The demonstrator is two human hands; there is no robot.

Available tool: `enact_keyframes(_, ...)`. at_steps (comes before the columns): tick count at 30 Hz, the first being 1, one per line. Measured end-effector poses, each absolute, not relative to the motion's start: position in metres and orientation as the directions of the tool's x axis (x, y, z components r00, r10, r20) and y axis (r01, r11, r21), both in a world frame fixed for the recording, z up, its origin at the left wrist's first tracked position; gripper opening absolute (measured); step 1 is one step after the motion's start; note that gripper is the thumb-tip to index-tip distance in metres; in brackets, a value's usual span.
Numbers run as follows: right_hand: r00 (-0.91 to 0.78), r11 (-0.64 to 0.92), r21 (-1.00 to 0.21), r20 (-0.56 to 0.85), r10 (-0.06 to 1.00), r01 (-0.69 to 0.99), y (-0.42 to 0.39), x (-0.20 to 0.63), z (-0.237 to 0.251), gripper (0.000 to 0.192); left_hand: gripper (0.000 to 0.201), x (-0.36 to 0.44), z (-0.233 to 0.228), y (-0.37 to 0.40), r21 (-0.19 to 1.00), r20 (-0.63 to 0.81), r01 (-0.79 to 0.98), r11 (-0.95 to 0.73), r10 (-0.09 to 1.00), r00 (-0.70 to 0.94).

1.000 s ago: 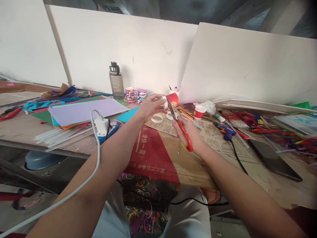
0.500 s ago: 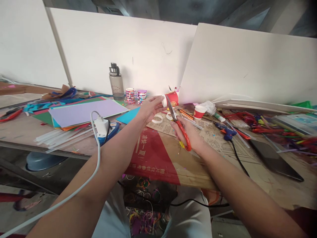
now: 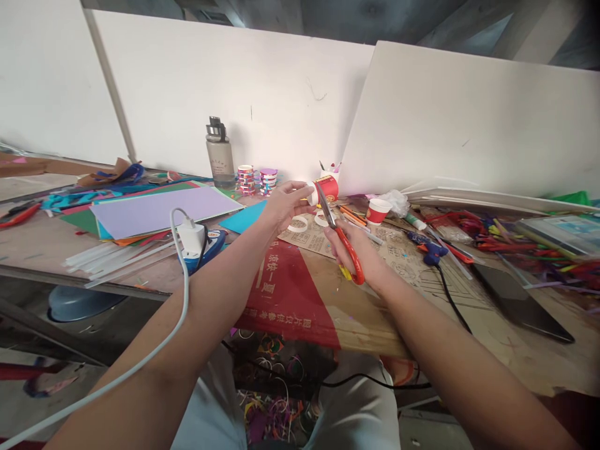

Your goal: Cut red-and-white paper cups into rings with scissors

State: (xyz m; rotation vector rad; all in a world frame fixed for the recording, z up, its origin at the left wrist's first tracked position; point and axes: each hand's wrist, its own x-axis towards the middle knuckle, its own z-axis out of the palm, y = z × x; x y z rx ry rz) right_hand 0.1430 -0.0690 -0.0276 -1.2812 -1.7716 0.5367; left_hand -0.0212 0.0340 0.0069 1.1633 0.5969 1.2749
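My left hand (image 3: 289,205) is closed on a red and white paper cup (image 3: 329,188), holding it tipped on its side above the table. In my right hand (image 3: 352,245) is a pair of scissors (image 3: 349,247) with red-orange handles. Their blades point up and away from me and lie against the cup's side; whether they bite into the paper I cannot tell. Below the cup, two white paper rings (image 3: 297,224) lie on a printed cardboard sheet. Another red and white paper cup (image 3: 377,211) stands upright to the right.
A water bottle (image 3: 219,153) and two stacks of coloured rings (image 3: 269,182) stand at the back. Coloured paper sheets (image 3: 169,211) and a power strip (image 3: 205,250) are on the left. To the right lie a glue gun (image 3: 430,249) and a dark phone-like slab (image 3: 520,301). A white cable crosses my left arm.
The cup has turned slightly in my left hand, its printed emblem shifting. The scissors have barely moved and stay against it.
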Motion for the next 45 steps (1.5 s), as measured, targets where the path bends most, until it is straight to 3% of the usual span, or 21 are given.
enact_keyframes(8, -0.148, 0.392, -0.796, 0.367, 0.918, 0.461, -0.062, 0.148, -0.036, 0.036, 0.039, -0.022, 0.009, 0.033, 0.918, 0.193, -0.388, -0.085, 0.949, 0.249)
enact_keyframes(15, -0.090, 0.398, -0.757, 0.414, 0.906, 0.518, -0.066, 0.145, -0.032, 0.039, 0.042, -0.020, 0.009, 0.030, 0.907, 0.236, -0.406, -0.115, 0.936, 0.262)
enact_keyframes(31, -0.078, 0.359, -0.767, 0.378, 0.923, 0.531, -0.070, 0.140, -0.026, 0.032, 0.041, -0.015, 0.002, 0.030, 0.891, 0.204, -0.449, -0.059, 0.937, 0.283)
enact_keyframes(39, -0.121, 0.428, -0.612, 0.478, 0.870, 0.665, -0.066, 0.140, -0.027, 0.013, 0.034, -0.015, -0.007, 0.025, 0.856, 0.165, -0.517, -0.006, 0.951, 0.263)
enact_keyframes(45, -0.159, 0.356, -0.564, 0.368, 0.916, 0.745, -0.061, 0.140, -0.033, 0.004, 0.043, -0.016, -0.011, 0.025, 0.897, -0.079, -0.409, 0.165, 0.973, 0.219)
